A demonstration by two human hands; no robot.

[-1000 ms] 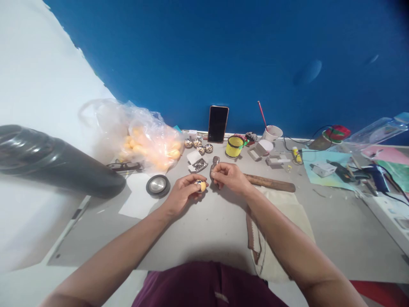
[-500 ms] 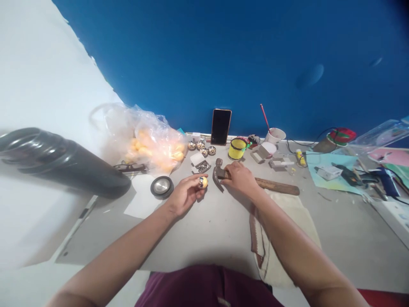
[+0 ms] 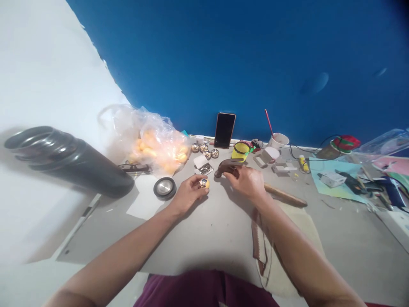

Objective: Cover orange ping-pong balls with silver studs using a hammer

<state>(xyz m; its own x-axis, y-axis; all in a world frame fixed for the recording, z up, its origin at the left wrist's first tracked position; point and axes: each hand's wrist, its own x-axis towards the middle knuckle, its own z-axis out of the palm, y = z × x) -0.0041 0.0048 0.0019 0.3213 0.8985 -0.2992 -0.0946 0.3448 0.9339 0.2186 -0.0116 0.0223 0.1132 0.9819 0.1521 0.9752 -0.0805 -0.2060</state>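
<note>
Between the thumb and fingers of my left hand [image 3: 188, 194] is a small yellow ball [image 3: 203, 183] partly covered in shiny metal pieces. My right hand [image 3: 247, 181] is wrapped round a claw hammer [image 3: 285, 195] near its head, the wooden handle pointing off to the right. The hammer's head lies just right of the ball, apart from it, with the claw turned away from me. Behind my left hand sits a small open white box [image 3: 204, 167] of tiny metal pieces. Several metal-covered balls [image 3: 207, 154] stand together beyond the box.
A plastic bag [image 3: 153, 145] of yellow balls lies back left, beside a large dark cylinder [image 3: 89, 164]. A round black-rimmed lid [image 3: 165, 187] sits on white paper. A phone [image 3: 225, 130] leans on the wall, near a yellow container [image 3: 240, 151]. Beige cloth [image 3: 294, 238] lies under my right forearm.
My right hand has turned the hammer over, so its claw now points away instead of toward me. My left hand has rotated the ball slightly. The view has shifted a little.
</note>
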